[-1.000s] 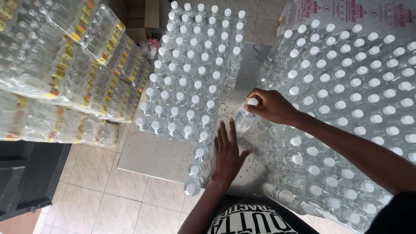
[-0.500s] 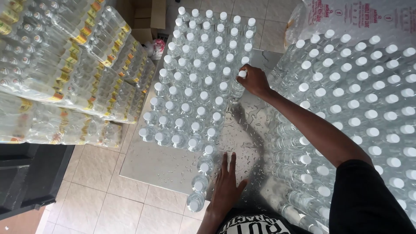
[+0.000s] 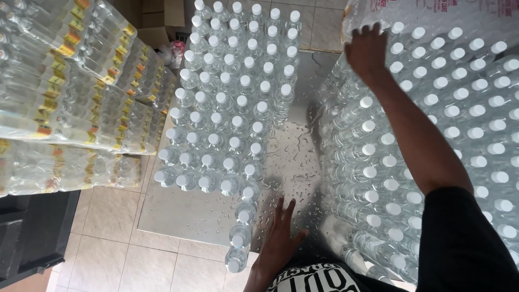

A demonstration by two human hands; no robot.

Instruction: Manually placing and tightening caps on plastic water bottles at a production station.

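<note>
Restocking looks under way: right hand [image 3: 367, 51] closes on a capped bottle [image 3: 397, 28] in the far block, left hand [image 3: 281, 238] open, flat on wet surface [image 3: 292, 157].

White-capped clear water bottles [image 3: 432, 103]
Upright, tightly packed in rows at the right; the far ones lie under clear plastic wrap.

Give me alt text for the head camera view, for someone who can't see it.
Seen from above, a person's right hand reaches to capped clear bottles packed in a plastic-wrapped block, while the left hand rests flat on a wet metal table. Loose white-capped bottles stand in rows on the table, and wrapped bottle packs are stacked at left.
</note>
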